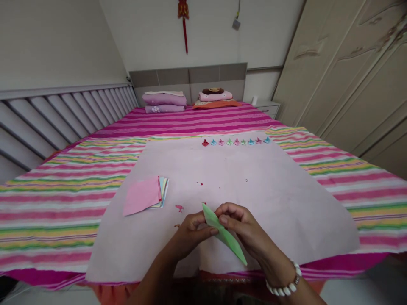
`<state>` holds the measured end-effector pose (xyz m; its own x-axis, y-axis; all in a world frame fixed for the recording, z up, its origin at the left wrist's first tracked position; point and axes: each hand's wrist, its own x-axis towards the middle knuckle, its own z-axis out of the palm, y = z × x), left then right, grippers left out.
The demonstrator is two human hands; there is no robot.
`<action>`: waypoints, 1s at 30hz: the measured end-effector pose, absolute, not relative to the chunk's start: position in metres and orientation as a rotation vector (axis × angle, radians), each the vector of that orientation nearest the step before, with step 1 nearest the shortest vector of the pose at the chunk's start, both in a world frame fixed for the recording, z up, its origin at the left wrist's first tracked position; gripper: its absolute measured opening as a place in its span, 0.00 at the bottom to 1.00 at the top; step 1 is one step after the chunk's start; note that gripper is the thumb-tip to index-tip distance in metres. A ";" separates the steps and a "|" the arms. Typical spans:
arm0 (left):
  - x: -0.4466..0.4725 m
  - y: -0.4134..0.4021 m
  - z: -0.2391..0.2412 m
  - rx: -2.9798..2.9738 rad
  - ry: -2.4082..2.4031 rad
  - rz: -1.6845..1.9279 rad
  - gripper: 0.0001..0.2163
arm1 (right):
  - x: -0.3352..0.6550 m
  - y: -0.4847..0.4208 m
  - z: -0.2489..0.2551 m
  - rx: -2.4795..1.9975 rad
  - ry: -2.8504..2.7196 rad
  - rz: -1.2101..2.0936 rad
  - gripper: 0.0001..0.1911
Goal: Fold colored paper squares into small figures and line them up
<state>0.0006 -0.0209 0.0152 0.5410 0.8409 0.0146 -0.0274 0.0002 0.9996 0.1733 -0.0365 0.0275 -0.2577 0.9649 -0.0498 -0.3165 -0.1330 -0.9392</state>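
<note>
A folded green paper (226,235) is pinched between both my hands, just above the near edge of a pale pink board (254,190) that lies on the bed. My left hand (190,233) grips the paper's left side with thumb and fingers closed. My right hand (243,228), with a white bead bracelet at the wrist, presses fingers on the paper's upper part. To the left on the board lies a stack of coloured paper squares (144,195), pink on top.
A row of several small folded paper figures (237,141) lines the board's far edge. Small red scraps (179,207) lie near my hands. The bed has a striped pink cover (47,203), folded bedding (164,101) at the headboard, a wardrobe (349,76) on the right.
</note>
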 end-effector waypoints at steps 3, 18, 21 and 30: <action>0.000 -0.021 0.016 1.410 0.761 0.792 0.10 | 0.174 -0.036 0.027 -0.921 -1.096 1.599 0.13; 0.002 -0.020 0.018 1.428 0.694 0.789 0.11 | 0.178 -0.035 0.029 -0.887 -1.152 1.510 0.16; 0.001 -0.021 0.018 1.415 0.705 0.763 0.11 | 0.181 -0.036 0.028 -0.928 -1.181 1.487 0.11; -0.002 -0.020 0.012 1.350 0.731 0.784 0.10 | 0.191 -0.038 0.028 -0.818 -1.304 1.603 0.10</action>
<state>-0.0017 -0.0197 0.0116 0.5542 0.8323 -0.0089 -0.0669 0.0552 0.9962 0.1905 -0.0377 0.0277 -0.3891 0.9203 0.0400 -0.2269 -0.0537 -0.9725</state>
